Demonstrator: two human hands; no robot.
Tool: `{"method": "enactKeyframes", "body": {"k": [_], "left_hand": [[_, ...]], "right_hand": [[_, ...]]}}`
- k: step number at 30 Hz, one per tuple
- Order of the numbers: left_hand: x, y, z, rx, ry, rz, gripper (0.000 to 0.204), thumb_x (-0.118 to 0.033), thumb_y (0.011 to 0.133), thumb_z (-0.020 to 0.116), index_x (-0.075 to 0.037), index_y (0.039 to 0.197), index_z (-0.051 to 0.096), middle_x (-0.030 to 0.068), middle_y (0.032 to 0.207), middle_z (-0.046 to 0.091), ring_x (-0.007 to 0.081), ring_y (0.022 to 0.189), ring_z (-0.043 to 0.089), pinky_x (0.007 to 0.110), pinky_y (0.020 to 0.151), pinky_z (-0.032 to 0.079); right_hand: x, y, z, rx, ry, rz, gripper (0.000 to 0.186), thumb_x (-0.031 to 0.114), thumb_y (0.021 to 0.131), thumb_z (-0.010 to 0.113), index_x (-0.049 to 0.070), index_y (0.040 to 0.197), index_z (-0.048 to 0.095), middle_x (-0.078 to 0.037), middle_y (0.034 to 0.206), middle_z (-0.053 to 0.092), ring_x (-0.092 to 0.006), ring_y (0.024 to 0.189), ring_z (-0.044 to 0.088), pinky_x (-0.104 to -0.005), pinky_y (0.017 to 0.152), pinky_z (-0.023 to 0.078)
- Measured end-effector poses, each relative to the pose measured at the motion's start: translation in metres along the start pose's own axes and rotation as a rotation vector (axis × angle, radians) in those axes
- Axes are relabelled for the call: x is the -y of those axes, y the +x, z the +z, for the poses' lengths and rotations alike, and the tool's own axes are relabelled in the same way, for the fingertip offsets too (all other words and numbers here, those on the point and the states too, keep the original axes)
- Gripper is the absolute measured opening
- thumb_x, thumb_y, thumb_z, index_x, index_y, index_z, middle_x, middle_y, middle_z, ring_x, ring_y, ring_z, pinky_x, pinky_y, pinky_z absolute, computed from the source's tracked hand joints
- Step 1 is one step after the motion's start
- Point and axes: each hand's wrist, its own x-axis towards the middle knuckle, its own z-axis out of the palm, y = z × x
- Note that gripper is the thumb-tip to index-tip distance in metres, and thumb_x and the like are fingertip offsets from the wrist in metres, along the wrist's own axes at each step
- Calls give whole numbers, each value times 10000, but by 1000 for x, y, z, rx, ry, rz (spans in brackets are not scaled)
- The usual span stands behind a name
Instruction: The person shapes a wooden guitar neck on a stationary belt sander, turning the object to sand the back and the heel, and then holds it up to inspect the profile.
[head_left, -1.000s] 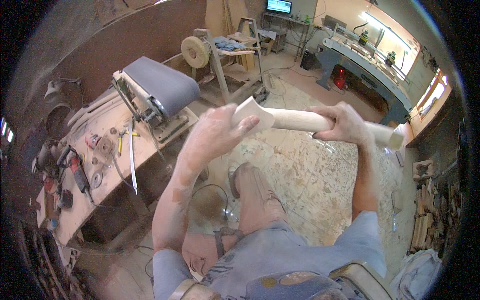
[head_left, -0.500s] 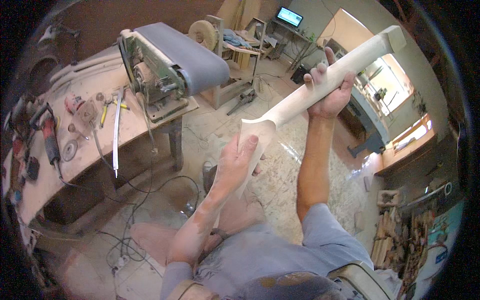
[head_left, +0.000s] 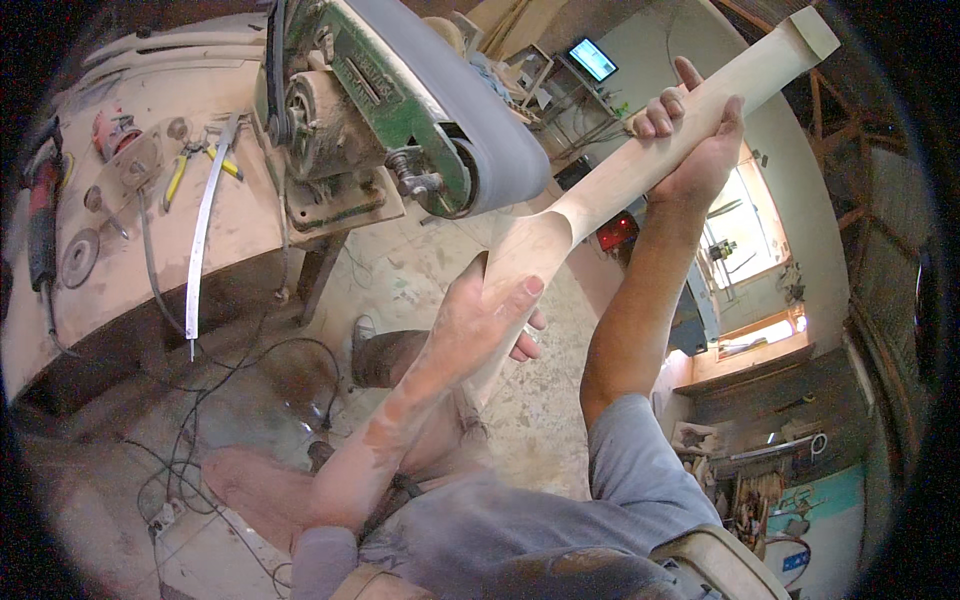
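A long, pale shaped piece of wood [head_left: 618,192] slants up to the right across my view, held in both hands. My left hand [head_left: 490,318] wraps its wider, lower end, thumb on the top face. Farther along, my right hand [head_left: 690,135] grips the shaft from beneath, fingers curled over one side and thumb on the other. Left of the wood stands a green belt sander [head_left: 375,110] with a wide grey belt [head_left: 465,110]. The belt's rounded end is close to the wood's wider part; whether they touch, I cannot tell.
On the dusty workbench [head_left: 110,285] at left lie an angle grinder [head_left: 42,215], yellow-handled pliers [head_left: 175,180], a grinding disc [head_left: 80,258] and a long white strip [head_left: 207,240]. Dark cables [head_left: 190,440] tangle on the floor at lower left. A lit screen [head_left: 592,60] stands at the back.
My view has shifted closer to the belt sander, which now looks larger. The wood's wider part has come nearer the belt's end. Both hands keep their grip.
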Motion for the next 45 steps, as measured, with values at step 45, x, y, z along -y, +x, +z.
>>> {"method": "enactKeyframes", "body": {"k": [45], "left_hand": [[6, -4, -19, 97, -470, -120, 443, -443, 985, 644, -66, 1183, 522, 62, 772, 627, 109, 489, 566, 241, 400, 460]], "right_hand": [[-22, 21, 59, -38, -396, 119, 644, 540, 1057, 408, -63, 1269, 480, -53, 788, 462, -153, 632, 461, -307, 570, 427]]}}
